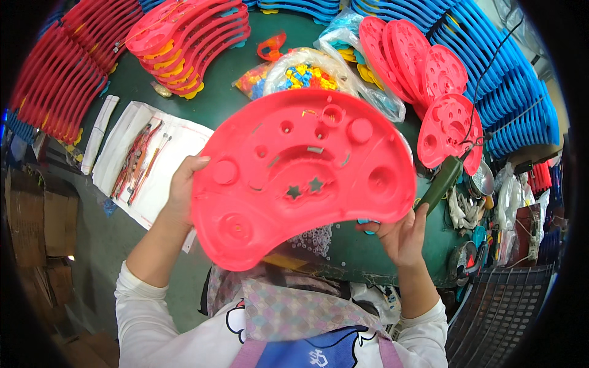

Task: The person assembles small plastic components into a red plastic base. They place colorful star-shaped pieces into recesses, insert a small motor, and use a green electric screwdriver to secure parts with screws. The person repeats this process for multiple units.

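In the head view, a red, crescent-shaped plastic panel (288, 175) (two star-shaped holes (316, 184) sit near its middle) is held up above the green worktop (362, 254). My left grip (183, 189) pinches its left edge, thumb in front. My right grip (406, 236) is at its lower right edge, partly hidden; I cannot tell whether it pinches. Beyond are a clear bag of multicoloured pieces (310, 76) and stacked red panels (184, 46).

Sheet (172, 150) left of panel (307, 167)
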Demonstrator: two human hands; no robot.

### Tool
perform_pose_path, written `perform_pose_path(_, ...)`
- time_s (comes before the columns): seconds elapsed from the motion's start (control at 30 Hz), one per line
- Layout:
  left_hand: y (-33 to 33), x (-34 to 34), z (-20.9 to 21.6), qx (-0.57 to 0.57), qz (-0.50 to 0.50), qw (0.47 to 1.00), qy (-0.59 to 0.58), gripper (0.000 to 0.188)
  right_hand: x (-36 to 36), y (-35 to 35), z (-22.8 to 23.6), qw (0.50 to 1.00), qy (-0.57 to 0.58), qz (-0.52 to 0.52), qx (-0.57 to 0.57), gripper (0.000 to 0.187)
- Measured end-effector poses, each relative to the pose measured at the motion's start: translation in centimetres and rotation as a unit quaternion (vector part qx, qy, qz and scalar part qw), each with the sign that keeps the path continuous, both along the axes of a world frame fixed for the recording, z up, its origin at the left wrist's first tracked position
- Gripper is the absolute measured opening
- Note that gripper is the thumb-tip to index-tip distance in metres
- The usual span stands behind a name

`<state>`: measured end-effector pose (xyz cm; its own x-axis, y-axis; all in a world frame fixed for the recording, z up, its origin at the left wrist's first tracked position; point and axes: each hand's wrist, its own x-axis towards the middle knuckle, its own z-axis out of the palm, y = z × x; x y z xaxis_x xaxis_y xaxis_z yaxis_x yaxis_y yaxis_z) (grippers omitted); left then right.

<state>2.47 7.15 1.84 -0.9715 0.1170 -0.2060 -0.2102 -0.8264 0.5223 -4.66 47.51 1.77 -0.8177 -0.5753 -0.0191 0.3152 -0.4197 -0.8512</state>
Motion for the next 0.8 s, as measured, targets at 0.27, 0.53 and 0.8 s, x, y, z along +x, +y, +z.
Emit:
perform_pose_path(0.27, 6.9, -10.6, 3.0, -0.104, -0.028, 0.979, 0.171, 0.060, -5.8, -9.6, 1.1, 0.973, 0.097, -0.152, 0.146, 0.063)
perform_pose_path(0.53, -5.3, -31.9, -3.6, -0.473, 0.252, 0.840, -0.082, 0.040, -14.4, -8.5, 3.6, 0.979, -0.003, -0.176, 0.098, 0.052)
perform_pose_path(0.8, -7.5, -39.4, -8.6, -0.473, 0.136, 0.848, -0.199, 0.024, -12.6, -7.1, 4.8, 0.965, 0.069, -0.091, 0.236, 0.057)
